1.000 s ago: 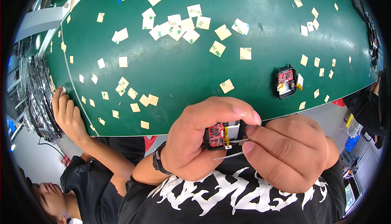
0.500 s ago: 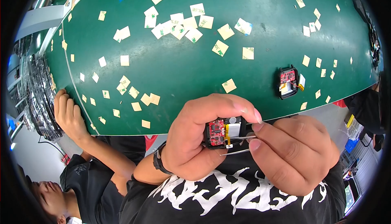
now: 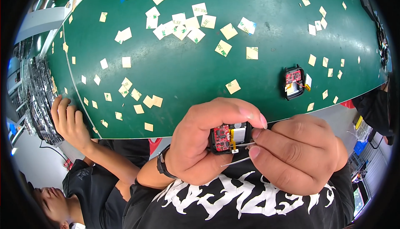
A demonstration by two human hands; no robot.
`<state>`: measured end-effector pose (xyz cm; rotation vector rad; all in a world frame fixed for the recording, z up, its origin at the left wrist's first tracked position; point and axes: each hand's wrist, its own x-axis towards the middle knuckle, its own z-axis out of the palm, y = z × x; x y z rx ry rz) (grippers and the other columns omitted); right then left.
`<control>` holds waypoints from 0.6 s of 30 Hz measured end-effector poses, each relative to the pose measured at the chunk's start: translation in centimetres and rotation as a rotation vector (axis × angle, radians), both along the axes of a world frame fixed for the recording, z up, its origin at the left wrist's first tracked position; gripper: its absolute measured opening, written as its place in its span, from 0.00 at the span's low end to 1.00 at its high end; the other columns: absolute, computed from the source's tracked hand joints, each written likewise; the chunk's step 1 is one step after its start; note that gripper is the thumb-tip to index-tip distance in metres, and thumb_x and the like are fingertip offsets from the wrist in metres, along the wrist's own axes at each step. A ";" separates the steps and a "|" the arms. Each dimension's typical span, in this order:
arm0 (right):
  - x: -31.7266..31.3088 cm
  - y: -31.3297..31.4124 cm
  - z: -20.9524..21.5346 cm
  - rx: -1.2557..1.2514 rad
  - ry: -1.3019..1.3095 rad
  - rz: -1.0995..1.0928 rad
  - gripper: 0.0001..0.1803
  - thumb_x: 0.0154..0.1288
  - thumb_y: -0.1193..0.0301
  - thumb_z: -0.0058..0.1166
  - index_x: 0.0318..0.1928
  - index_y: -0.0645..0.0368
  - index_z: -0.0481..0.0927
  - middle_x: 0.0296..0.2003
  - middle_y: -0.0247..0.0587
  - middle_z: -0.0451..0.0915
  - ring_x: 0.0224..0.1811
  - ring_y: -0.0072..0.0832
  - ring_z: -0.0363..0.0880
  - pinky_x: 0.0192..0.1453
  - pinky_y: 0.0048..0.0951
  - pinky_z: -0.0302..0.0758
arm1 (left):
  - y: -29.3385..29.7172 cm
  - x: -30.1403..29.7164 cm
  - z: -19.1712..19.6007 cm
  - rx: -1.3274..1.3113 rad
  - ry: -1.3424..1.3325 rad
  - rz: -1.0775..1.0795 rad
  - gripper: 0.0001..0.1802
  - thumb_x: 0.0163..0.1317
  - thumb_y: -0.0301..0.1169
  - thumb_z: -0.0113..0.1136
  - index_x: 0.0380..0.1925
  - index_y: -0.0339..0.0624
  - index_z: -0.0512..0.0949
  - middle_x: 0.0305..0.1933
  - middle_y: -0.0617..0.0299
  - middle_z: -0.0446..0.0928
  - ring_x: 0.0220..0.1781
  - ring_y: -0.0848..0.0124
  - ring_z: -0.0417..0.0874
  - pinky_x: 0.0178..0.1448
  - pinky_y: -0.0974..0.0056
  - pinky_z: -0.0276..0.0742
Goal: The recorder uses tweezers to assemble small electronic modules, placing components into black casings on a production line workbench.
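Note:
My left hand (image 3: pixel 200 141) is closed around a small black watch case (image 3: pixel 213 145), its open side facing up. Inside the case show a red circuit board (image 3: pixel 221 137), a silver battery (image 3: pixel 239 135) and a yellow ribbon strip ending in a small white connector (image 3: pixel 235 150). My right hand (image 3: pixel 296 154) pinches a pair of metal tweezers (image 3: pixel 236 161). One tweezer arm lies over the case near the ribbon strip; the other stands apart below it. Whether a tip touches the connector I cannot tell.
A second open watch case (image 3: pixel 294 83) with a red board lies on the green table (image 3: pixel 179 75) to the right. Pale adhesive squares (image 3: pixel 233 86) are scattered across the tabletop. At left, another person's hand (image 3: pixel 71 120) rests by the table edge, near stacked dark trays (image 3: pixel 39 100).
My right hand and the tweezers have shifted slightly left, and the lower tweezer arm now slants more. My left hand still holds the case. The other person's hand has moved slightly.

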<state>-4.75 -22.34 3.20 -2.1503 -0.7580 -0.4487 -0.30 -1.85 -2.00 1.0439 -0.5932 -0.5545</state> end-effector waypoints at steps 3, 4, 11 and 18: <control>0.3 -0.5 -0.1 0.020 0.017 0.062 0.08 0.49 0.79 0.65 0.32 0.69 0.83 0.29 0.52 0.85 0.24 0.32 0.82 0.20 0.24 0.74 | 0.0 0.0 0.0 -0.035 0.014 -0.010 0.29 0.64 0.21 0.68 0.62 0.36 0.64 0.54 0.36 0.78 0.52 0.58 0.85 0.55 0.58 0.83; 0.4 -0.7 -0.1 0.028 0.032 0.093 0.08 0.49 0.79 0.65 0.32 0.69 0.83 0.29 0.52 0.85 0.25 0.33 0.82 0.20 0.24 0.74 | 0.0 0.1 0.0 -0.030 0.002 -0.021 0.29 0.64 0.20 0.66 0.62 0.36 0.64 0.54 0.36 0.78 0.52 0.58 0.85 0.55 0.58 0.83; 0.6 -0.9 -0.3 0.068 0.052 0.119 0.09 0.50 0.80 0.64 0.34 0.70 0.84 0.30 0.52 0.85 0.26 0.33 0.81 0.21 0.24 0.73 | 0.1 0.3 0.5 -0.007 -0.038 -0.063 0.30 0.63 0.15 0.63 0.63 0.34 0.63 0.56 0.33 0.76 0.55 0.55 0.84 0.58 0.56 0.83; 0.6 -1.1 0.1 0.050 0.035 0.138 0.08 0.50 0.81 0.63 0.34 0.69 0.84 0.30 0.51 0.84 0.28 0.33 0.82 0.23 0.25 0.76 | 0.0 0.3 0.8 -0.017 -0.087 -0.050 0.29 0.62 0.14 0.62 0.62 0.35 0.63 0.56 0.34 0.76 0.53 0.55 0.85 0.56 0.57 0.84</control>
